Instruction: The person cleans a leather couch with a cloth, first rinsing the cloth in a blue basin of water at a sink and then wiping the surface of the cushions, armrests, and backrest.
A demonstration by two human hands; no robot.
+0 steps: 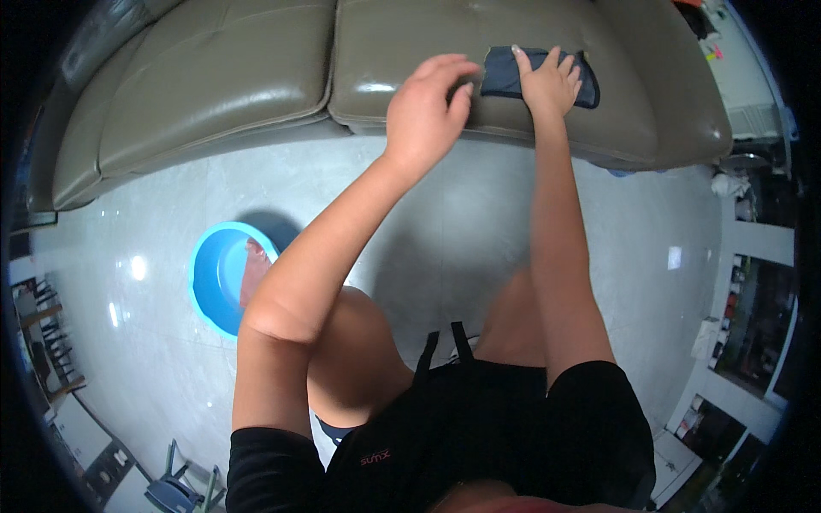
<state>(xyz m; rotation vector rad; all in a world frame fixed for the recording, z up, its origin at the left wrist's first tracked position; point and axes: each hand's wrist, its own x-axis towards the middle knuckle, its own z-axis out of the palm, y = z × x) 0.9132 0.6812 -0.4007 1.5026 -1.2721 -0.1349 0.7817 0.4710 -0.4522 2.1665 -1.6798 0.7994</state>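
A dark blue-grey folded cloth with a black edge lies on the right seat cushion of a brown-grey leather sofa. My right hand rests flat on it with the fingers spread. Just left of the cloth is my left hand, its fingers curved and apart, holding nothing; whether it touches the cushion I cannot tell.
On the tiled floor, to my left, stands a light blue plastic basin with a reddish-brown cloth inside. A small folding stool is at the lower left. Shelving with dark compartments lines the right side.
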